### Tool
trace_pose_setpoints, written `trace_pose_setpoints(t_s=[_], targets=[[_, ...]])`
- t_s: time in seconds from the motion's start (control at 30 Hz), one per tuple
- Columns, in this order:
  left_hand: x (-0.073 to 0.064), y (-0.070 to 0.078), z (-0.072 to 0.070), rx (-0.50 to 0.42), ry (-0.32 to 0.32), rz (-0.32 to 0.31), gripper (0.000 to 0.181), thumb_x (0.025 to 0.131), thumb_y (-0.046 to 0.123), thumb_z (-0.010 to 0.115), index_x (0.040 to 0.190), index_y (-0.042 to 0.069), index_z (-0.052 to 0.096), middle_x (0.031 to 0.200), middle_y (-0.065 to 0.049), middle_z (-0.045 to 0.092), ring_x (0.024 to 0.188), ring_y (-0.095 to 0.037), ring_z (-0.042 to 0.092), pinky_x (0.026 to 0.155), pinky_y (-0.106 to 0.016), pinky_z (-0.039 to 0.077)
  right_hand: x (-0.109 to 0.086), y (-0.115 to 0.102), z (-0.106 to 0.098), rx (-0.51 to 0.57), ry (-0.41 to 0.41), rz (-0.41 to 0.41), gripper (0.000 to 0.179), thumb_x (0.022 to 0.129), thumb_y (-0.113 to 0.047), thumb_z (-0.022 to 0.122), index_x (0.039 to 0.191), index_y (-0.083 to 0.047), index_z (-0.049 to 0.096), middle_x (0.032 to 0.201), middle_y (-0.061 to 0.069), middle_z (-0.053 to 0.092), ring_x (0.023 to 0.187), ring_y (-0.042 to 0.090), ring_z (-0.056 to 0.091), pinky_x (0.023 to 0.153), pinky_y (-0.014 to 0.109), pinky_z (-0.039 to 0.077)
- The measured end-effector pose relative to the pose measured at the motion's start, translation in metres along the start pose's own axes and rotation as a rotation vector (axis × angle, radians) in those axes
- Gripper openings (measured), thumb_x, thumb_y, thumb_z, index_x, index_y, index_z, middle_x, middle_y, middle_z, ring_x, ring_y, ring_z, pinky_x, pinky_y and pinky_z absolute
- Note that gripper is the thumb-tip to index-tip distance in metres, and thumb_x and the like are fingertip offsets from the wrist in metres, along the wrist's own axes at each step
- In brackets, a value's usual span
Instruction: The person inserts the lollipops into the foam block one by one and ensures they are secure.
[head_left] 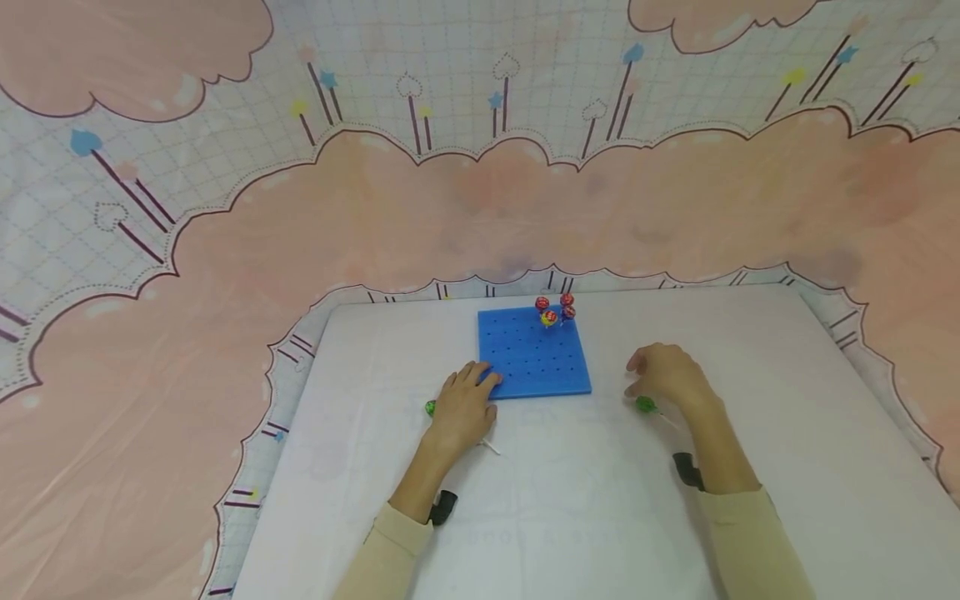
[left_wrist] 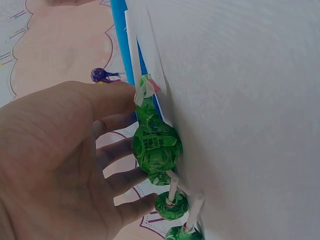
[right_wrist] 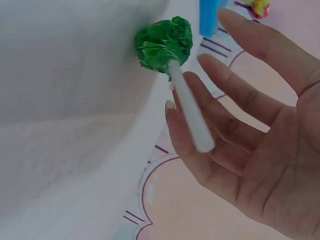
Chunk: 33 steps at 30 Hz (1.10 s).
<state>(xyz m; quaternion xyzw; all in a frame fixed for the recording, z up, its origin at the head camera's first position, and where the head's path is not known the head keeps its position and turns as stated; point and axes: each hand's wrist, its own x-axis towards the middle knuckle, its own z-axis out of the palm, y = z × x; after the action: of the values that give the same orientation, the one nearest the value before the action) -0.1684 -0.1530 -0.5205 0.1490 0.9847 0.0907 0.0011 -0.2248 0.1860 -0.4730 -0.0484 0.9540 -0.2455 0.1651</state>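
Observation:
Near the front left corner of a blue board (head_left: pixel 525 350) with small holes is my left hand (head_left: pixel 461 408), its fingertips over the board's edge. Under and beside that hand lie several green-wrapped lollipops; the left wrist view shows one lollipop (left_wrist: pixel 157 147) closest, with others behind it. Those fingers are extended and hold nothing that I can see. To the right of the board, my right hand (head_left: pixel 671 375) hovers with loosely bent, parted fingers. A single green lollipop (head_left: pixel 645 405) with a white stick (right_wrist: pixel 192 110) lies just beside it on the table, apart from thumb and forefinger.
Several lollipops with red, purple and yellow wrappers, including a yellow one (head_left: pixel 549 318), stand upright at the board's far right corner. The board lies at the back of a white-covered table (head_left: pixel 570 500). Behind hangs a pink and white patterned cloth (head_left: pixel 480 208).

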Motion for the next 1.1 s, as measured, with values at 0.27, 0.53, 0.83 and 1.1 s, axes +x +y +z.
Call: trace_pose_setpoints(t_s=[0.27,0.53,0.83,1.1], targets=[[0.0,-0.001,0.001,-0.008,0.003,0.001,0.045,0.1,0.02,0.069,0.145,0.016,0.06,0.159,-0.012,0.046,0.15,-0.037,0.038,0.121,-0.058,0.034,-0.008,0.005,0.002,-0.001,-0.038,-0.005,0.04,0.08,-0.015,0.09,0.112,0.0,0.073,0.108,0.017,0.071,0.098,0.035,0.063,0.089,0.056,0.055],[0.0,0.0,0.001,-0.003,0.01,0.003,0.046,0.1,0.021,0.07,0.144,0.016,0.06,0.159,-0.012,0.046,0.15,-0.037,0.039,0.12,-0.058,0.035,-0.009,0.008,0.003,-0.003,-0.057,0.007,0.037,0.079,-0.014,0.09,0.11,0.0,0.074,0.101,0.014,0.071,0.092,0.032,0.064,0.083,0.051,0.055],[-0.001,0.001,-0.002,-0.006,0.018,0.008,0.046,0.099,0.021,0.071,0.144,0.015,0.061,0.158,-0.012,0.047,0.15,-0.037,0.039,0.12,-0.057,0.035,-0.011,0.013,0.008,-0.002,-0.062,-0.004,0.029,0.077,-0.013,0.091,0.099,-0.004,0.074,0.094,0.009,0.07,0.084,0.028,0.062,0.073,0.044,0.054],[-0.003,0.001,-0.002,-0.011,0.026,0.011,0.046,0.099,0.02,0.072,0.143,0.014,0.061,0.157,-0.013,0.048,0.149,-0.038,0.04,0.12,-0.057,0.036,-0.011,0.012,0.009,-0.02,-0.062,0.03,0.026,0.077,-0.015,0.091,0.093,-0.004,0.073,0.092,0.011,0.069,0.083,0.029,0.06,0.072,0.042,0.054]])
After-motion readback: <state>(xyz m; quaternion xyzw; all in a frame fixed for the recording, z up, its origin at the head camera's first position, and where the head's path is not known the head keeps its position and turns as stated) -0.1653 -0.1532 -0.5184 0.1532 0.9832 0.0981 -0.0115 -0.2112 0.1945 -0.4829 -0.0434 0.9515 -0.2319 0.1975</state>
